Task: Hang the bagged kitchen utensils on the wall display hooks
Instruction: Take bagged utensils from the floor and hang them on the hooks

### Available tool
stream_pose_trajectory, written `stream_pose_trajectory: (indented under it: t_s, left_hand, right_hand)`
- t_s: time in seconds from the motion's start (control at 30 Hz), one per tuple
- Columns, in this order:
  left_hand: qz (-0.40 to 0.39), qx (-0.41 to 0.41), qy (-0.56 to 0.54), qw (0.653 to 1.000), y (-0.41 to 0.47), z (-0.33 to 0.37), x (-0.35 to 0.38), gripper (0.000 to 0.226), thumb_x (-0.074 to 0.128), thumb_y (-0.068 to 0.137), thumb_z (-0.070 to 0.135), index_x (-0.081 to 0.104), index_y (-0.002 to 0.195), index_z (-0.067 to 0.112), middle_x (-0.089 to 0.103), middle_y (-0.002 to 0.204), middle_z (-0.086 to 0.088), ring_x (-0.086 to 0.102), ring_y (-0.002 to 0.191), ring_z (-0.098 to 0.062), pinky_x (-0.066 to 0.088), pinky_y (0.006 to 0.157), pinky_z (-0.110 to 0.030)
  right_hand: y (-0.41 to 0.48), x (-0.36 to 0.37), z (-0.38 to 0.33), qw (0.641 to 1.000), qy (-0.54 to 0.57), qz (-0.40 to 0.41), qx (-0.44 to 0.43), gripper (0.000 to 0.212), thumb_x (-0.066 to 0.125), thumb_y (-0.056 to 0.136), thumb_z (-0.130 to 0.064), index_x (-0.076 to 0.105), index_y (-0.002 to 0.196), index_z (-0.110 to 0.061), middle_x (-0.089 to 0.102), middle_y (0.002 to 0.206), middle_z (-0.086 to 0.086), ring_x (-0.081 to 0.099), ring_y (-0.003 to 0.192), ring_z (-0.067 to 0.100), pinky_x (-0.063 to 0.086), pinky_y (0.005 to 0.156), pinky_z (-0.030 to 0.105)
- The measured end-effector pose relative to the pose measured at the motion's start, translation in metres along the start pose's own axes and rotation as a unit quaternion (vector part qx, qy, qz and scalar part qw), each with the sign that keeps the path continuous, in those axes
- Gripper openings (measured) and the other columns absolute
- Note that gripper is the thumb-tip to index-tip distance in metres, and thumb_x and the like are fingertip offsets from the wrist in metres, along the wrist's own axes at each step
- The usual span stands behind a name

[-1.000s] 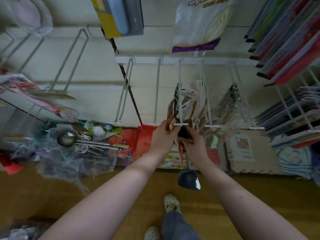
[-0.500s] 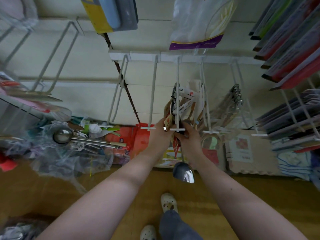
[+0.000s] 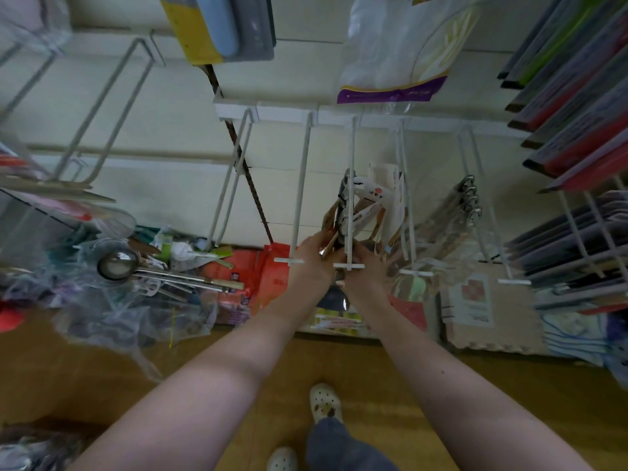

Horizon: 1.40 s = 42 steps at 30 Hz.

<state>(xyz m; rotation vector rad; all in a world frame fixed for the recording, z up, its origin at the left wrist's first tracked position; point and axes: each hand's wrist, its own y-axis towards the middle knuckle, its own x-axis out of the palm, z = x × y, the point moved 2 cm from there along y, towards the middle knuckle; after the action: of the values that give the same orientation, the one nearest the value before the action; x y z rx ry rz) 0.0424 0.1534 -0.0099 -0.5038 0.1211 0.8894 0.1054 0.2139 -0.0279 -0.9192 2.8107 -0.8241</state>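
A bagged ladle [image 3: 334, 298] with a dark steel bowl hangs below my two hands, at the tip of a white wall hook [image 3: 350, 205]. My left hand [image 3: 311, 260] pinches the top of its packaging just left of the hook's end bar. My right hand [image 3: 368, 270] grips the handle part right of the hook, fingers curled round it. Several carded utensils [image 3: 365, 205] hang further back on the same hook. The ladle's upper part is hidden by my hands.
Bare white hooks [image 3: 300, 185] stand to the left. Bagged utensils with metal rings [image 3: 455, 212] hang to the right. A pile of bagged ladles and tools [image 3: 136, 270] lies at the left. Cutting boards [image 3: 577, 96] line the right wall. My feet [image 3: 324, 402] stand on the wooden floor.
Both hands have risen with the ladle and pushed it toward the wall along the hook. The ladle's bowl now hangs higher, close under my hands.
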Motion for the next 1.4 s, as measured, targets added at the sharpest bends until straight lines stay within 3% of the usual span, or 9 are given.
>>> stream_pose_trajectory:
  t_s: [0.23,0.43,0.73,0.87,1.0,1.1,1.27,1.33,1.4]
  left_hand:
    - [0.026,0.032,-0.026,0.999,-0.005,0.003,0.003,0.031,0.059,0.090,0.013,0.056,0.120,0.015,0.061,0.115,-0.009,0.060,0.105,-0.023,0.050,0.095,-0.043]
    - [0.036,0.072,-0.078,0.994,0.003,0.003,0.003,0.026,0.057,0.090,0.001,0.058,0.115,0.006,0.059,0.097,0.000,0.057,0.089,-0.015,0.049,0.084,-0.028]
    - [0.045,0.065,-0.138,0.987,0.021,-0.003,0.010,0.009,0.062,0.087,0.003,0.060,0.091,0.011,0.062,0.071,0.012,0.062,0.070,-0.002,0.049,0.065,-0.015]
    - [0.046,0.061,-0.136,0.988,0.018,-0.002,0.010,0.020,0.064,0.086,0.006,0.060,0.106,0.004,0.063,0.081,0.006,0.061,0.076,-0.007,0.049,0.063,-0.012]
    - [-0.008,-0.003,-0.146,0.989,0.007,-0.013,0.000,0.041,0.061,0.086,-0.002,0.046,0.124,0.005,0.058,0.102,-0.003,0.057,0.083,-0.008,0.051,0.071,-0.016]
    - [-0.006,-0.035,-0.075,0.997,-0.010,-0.034,-0.021,0.045,0.069,0.084,0.006,0.050,0.124,0.006,0.060,0.108,-0.002,0.056,0.094,-0.012,0.049,0.080,-0.021]
    - [0.057,-0.035,-0.051,0.996,-0.042,-0.063,-0.074,0.046,0.069,0.084,0.011,0.051,0.127,0.007,0.058,0.122,-0.008,0.054,0.108,-0.016,0.042,0.088,-0.025]
    - [0.075,-0.024,-0.045,0.996,-0.061,-0.072,-0.098,0.044,0.068,0.085,0.011,0.052,0.125,0.004,0.059,0.120,-0.007,0.055,0.109,-0.016,0.043,0.089,-0.025]
    - [0.100,-0.016,-0.057,0.993,-0.082,-0.083,-0.126,0.038,0.068,0.085,0.009,0.054,0.120,0.001,0.061,0.114,-0.007,0.058,0.108,-0.019,0.046,0.091,-0.030]
  right_hand:
    - [-0.004,-0.002,-0.003,1.000,0.001,0.023,-0.015,0.031,0.041,0.098,0.001,0.055,0.125,-0.005,0.061,0.106,0.013,0.058,0.083,0.018,0.043,0.058,0.002]
    - [0.007,-0.002,-0.014,0.975,-0.174,0.072,-0.119,0.035,0.037,0.099,-0.002,0.052,0.070,-0.014,0.052,0.049,-0.004,0.050,0.053,0.008,0.046,0.060,0.016]
    - [0.010,0.001,-0.014,0.982,-0.120,0.033,-0.141,0.029,0.032,0.100,0.000,0.057,0.092,-0.010,0.064,0.060,-0.012,0.061,0.061,0.000,0.050,0.068,0.015]
    - [0.008,-0.001,-0.010,0.997,-0.033,0.036,-0.061,0.045,0.037,0.099,0.000,0.067,0.070,-0.018,0.062,0.056,-0.010,0.060,0.053,0.000,0.050,0.062,0.016]
    - [-0.005,-0.004,0.013,1.000,-0.009,0.001,0.009,0.030,0.042,0.095,0.007,0.053,0.099,-0.021,0.054,0.089,-0.011,0.054,0.079,-0.002,0.047,0.072,0.016]
    - [-0.019,0.006,0.034,0.999,-0.002,-0.003,0.046,0.013,0.041,0.099,-0.003,0.050,0.105,-0.011,0.053,0.087,-0.002,0.052,0.077,0.006,0.046,0.062,0.011]
    - [-0.057,0.039,0.047,0.999,-0.034,-0.027,0.015,0.024,0.040,0.099,-0.002,0.052,0.119,0.001,0.053,0.108,0.009,0.051,0.096,0.018,0.043,0.054,0.001]
    - [-0.076,0.057,0.050,0.996,-0.073,-0.045,0.007,0.028,0.042,0.100,-0.008,0.050,0.127,-0.003,0.052,0.116,0.008,0.051,0.102,0.019,0.045,0.049,0.005]
    - [-0.097,0.080,0.060,0.991,-0.118,-0.061,-0.018,0.026,0.045,0.100,-0.018,0.052,0.124,-0.014,0.057,0.121,0.006,0.056,0.106,0.020,0.055,0.067,0.019]
